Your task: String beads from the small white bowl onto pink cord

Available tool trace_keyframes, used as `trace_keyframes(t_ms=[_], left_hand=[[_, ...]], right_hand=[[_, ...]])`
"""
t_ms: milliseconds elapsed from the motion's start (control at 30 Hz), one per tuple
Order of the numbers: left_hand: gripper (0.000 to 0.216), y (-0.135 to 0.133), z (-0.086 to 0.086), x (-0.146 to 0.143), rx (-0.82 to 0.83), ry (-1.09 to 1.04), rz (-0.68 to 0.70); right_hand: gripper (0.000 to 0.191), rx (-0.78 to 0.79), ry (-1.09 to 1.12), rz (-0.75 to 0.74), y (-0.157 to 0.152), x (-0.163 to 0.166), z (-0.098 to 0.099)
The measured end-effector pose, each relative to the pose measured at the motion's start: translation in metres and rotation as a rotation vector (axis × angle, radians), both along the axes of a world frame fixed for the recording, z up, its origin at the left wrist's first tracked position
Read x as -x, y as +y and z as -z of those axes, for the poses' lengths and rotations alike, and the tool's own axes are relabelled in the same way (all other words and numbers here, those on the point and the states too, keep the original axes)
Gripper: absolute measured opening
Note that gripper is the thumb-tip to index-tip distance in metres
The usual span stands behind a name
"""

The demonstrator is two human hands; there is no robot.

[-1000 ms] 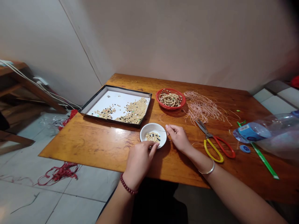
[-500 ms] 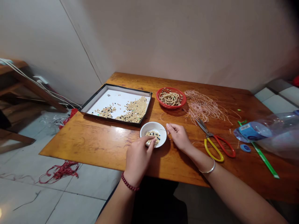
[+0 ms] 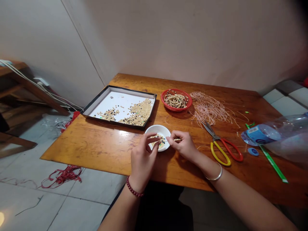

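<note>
My left hand (image 3: 143, 153), with a dark red bead bracelet at its wrist, is over the white bowl (image 3: 166, 129). Its thumb and fingertips are drawn together near the needle's tip, on what looks like a small bead. Cream and dark beads (image 3: 155, 144) lie in the bowl, partly covered by the fingers. At the bowl's right rim, my right hand (image 3: 183, 145) is closed on a thin needle (image 3: 165, 141) pointing left. A short strand of cream beads (image 3: 177, 139) shows among the right fingers; the rest of it is hidden.
A black-rimmed tray (image 3: 96, 99) of loose beads lies behind on the left. Beyond the bowl stands a red basket (image 3: 176, 109) of beaded strands, beside tangled pink string (image 3: 208, 107). Scissors (image 3: 216, 138), a plastic bottle (image 3: 262, 134) and a green strip (image 3: 274, 165) are on the right.
My right hand has moved left and down to the bowl's rim, and beads now show in its fingers. My left fingertips have risen slightly from the beads toward the needle.
</note>
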State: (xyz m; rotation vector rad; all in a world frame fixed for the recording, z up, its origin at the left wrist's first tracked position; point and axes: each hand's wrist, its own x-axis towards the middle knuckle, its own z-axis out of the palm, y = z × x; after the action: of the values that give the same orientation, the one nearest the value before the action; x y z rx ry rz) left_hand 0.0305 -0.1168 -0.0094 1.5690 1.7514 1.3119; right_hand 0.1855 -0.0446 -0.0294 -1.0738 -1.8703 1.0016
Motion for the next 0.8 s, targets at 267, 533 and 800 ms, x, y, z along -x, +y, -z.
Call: trace_keyframes(t_ms=[267, 533, 800], left_hand=[[0.023, -0.0003, -0.0006, -0.0003, 0.034, 0.027, 0.032], [0.020, -0.0004, -0.0009, -0.0003, 0.026, 0.054, 0.026], [0.019, 0.0001, -0.0014, 0.0025, 0.051, 0.064, 0.033]], right_hand=[[0.035, -0.084, -0.045, 0.057, -0.0006, -0.0012, -0.0017], [0.032, -0.145, -0.030, 0.030, -0.0011, -0.0018, -0.0042], [0.033, -0.174, -0.098, 0.045, -0.0026, -0.0002, -0.0037]])
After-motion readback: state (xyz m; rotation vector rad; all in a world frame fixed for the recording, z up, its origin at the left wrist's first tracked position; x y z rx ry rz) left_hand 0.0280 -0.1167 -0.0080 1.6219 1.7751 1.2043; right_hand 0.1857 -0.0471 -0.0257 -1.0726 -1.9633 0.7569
